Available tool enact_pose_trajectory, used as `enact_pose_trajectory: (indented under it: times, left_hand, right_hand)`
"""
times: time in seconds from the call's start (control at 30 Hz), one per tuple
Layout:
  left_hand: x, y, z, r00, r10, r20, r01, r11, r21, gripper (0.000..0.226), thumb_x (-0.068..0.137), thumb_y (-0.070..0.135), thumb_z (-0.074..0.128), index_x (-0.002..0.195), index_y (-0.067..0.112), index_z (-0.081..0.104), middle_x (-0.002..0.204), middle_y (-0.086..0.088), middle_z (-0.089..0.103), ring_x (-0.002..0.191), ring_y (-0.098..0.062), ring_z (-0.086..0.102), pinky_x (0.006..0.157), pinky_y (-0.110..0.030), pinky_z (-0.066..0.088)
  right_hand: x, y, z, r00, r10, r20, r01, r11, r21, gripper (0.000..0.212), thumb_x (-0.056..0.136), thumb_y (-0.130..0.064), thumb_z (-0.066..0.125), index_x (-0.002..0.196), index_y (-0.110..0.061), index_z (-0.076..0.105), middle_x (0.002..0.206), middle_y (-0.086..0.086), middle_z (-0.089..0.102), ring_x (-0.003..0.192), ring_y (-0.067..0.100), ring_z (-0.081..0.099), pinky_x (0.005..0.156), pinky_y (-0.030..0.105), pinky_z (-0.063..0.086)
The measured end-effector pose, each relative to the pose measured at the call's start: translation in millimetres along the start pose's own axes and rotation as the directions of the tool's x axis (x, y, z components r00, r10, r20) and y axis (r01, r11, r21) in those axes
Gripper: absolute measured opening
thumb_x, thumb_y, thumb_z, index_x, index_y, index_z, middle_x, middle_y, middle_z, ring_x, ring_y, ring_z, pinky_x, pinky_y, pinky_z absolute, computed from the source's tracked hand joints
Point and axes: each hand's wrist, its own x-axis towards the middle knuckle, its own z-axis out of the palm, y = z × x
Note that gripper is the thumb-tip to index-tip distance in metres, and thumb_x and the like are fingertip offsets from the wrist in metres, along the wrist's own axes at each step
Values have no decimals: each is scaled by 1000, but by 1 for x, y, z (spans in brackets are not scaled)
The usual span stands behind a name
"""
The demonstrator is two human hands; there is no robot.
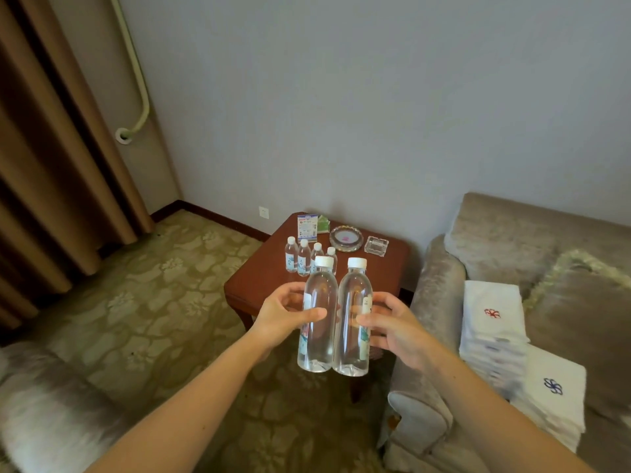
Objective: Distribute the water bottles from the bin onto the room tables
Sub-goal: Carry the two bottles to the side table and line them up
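Note:
I hold two clear water bottles with white caps upright and side by side in front of me. My left hand grips the left bottle and my right hand grips the right bottle. Both hang in the air above the near edge of a small reddish-brown wooden table. Several smaller water bottles stand in a cluster on the table's left side, partly hidden behind the held ones. No bin is in view.
On the table's far side sit a card stand, a round glass dish and a square glass ashtray. A grey sofa with stacked white towels is at the right. An armchair is at the lower left, curtains behind it.

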Motion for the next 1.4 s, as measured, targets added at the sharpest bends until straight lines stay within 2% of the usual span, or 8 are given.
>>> enact_pose_trajectory:
  times: [0.2,0.5,0.77,0.9,1.07,1.23,1.3,1.4]
  left_hand:
    - [90,-5,-3,999,-45,11,45,999,14,56,64,30,89,113,26,63,101,3,72,86,-16,71,75,-35,60]
    - [237,-4,-1,989,-94,115,89,995,46,47,70,20,87,106,33,59,96,5,71,81,-8,64,65,-15,50]
    - [319,-15,9,979,-144,144,134,988,78,49,70,21,87,105,37,57,110,2,65,97,-15,65,72,-20,52]
    - [352,-31,20,978,-161,129,151,985,85,49,71,20,86,106,37,57,108,2,65,86,-9,65,67,-15,50]
    - [394,-93,40,981,-151,124,142,987,76,59,68,14,88,119,25,59,112,-5,67,84,-14,67,77,-27,58]
    - [425,-178,67,995,-45,87,40,997,63,60,67,15,89,116,32,58,111,3,68,93,-16,68,82,-32,59]
    - [434,-212,78,997,52,49,-54,997,58,58,67,13,89,113,31,59,110,7,67,96,-10,66,80,-25,57]
    - [442,-255,93,983,181,14,-182,983,40,56,67,7,87,107,35,59,104,12,65,83,4,61,71,-13,51]
  right_hand:
    - [82,-16,-21,999,37,-6,-37,999,8,54,75,-2,82,122,-15,58,119,16,69,107,31,70,94,53,55]
    - [195,-44,-51,992,71,-108,-64,996,68,55,75,0,81,122,-15,58,118,14,69,105,29,71,92,50,57]
    - [263,-53,-77,983,109,-147,-93,989,112,54,74,4,80,121,-14,58,114,12,69,105,30,70,92,51,57]
    - [297,-46,-95,978,147,-151,-129,984,120,54,76,5,78,121,-15,57,115,13,69,105,29,71,92,49,57]
    - [342,-3,-124,976,141,-166,-122,986,116,56,76,7,77,123,-14,56,115,14,70,104,29,71,90,48,58]
    - [386,67,-151,977,58,-207,-48,998,50,57,74,6,79,123,-14,56,116,12,70,104,27,71,88,46,59]
    - [402,98,-160,971,-12,-239,16,1000,17,58,73,7,79,122,-14,57,116,12,70,104,27,71,90,47,58]
    - [422,142,-173,955,-122,-270,122,992,-17,59,72,11,78,121,-14,57,118,12,69,109,31,68,94,51,56]
